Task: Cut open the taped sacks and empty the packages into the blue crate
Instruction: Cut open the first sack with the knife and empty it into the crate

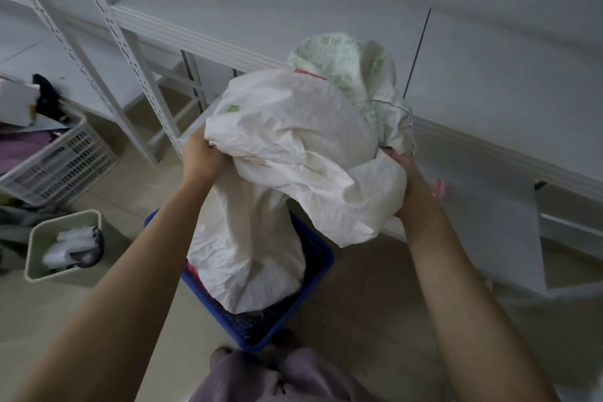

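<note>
Both hands hold a white woven sack [293,127] with green print, centre of view, upended over the blue crate [321,258]. Left hand [199,158] grips the sack's left side, fingers clamped on a bunch of fabric. Right hand [402,166] holds the sack's right side from below. Its thumb is on the fabric and the rest of the fingers are buried in the folds, but they look curled round the cloth. The upper part of the sack is crumpled and folded over toward the right. The lower part hangs straight down, bulging, with its bottom end inside the crate.

The crate sits on the floor [375,303] just in front of the person, near centre. Dark packages [261,316] show in its near corner under the sack end, blurred, so the type is not clear. A bit of pink shows at the crate's left wall.

White metal shelving [202,33] runs across the far side and down the right. A white slotted basket [65,157] stands far left on the floor, holding purple and dark items. A beige bin [36,254] stands near left with white papers [70,245] in it, well apart from the crate.
</note>
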Demonstrator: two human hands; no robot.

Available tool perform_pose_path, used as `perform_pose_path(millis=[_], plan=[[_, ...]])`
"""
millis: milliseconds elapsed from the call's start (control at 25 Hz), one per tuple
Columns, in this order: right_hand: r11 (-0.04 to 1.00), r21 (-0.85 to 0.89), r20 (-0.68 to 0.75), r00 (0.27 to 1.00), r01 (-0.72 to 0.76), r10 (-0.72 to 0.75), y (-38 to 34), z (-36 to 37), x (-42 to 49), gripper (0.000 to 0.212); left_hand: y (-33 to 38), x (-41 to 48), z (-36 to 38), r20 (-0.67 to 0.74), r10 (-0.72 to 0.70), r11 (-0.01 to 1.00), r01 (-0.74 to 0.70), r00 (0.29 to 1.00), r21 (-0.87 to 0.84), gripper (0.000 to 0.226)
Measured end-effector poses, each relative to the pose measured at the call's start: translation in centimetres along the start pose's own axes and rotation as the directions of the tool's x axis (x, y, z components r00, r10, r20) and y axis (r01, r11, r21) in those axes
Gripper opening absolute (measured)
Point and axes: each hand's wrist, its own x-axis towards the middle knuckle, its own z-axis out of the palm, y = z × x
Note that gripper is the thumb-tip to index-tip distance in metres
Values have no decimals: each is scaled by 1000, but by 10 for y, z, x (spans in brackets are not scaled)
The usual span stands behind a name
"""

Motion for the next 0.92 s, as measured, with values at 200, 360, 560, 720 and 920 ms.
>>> perform_pose_path(millis=[200, 360, 560, 720, 920], plan=[[997, 28, -4, 998, 66, -66, -8, 3, 1, 38, 45, 44, -10, -63, 190, 982, -190, 980, 8, 19], [998, -41, 15, 998, 57, -57, 4, 6, 10, 46, 19, 37, -6, -3, 63, 998, -63, 998, 16, 37], [996, -92, -61, 998, -8, 3, 27, -7, 22, 41, -43, 9, 7, 68, -172, 982, 166, 983, 94, 32], [994, 49, -54, 993, -103, 105, 21, -21, 13, 38, -60, -1, 10, 209, -124, 955, 59, 970, 291, 34], [981, -116, -308, 945, -157, 115, 57, -67, 6, 39, -97, -36, 15, 486, -200, 893, -46, 851, 447, 38]])
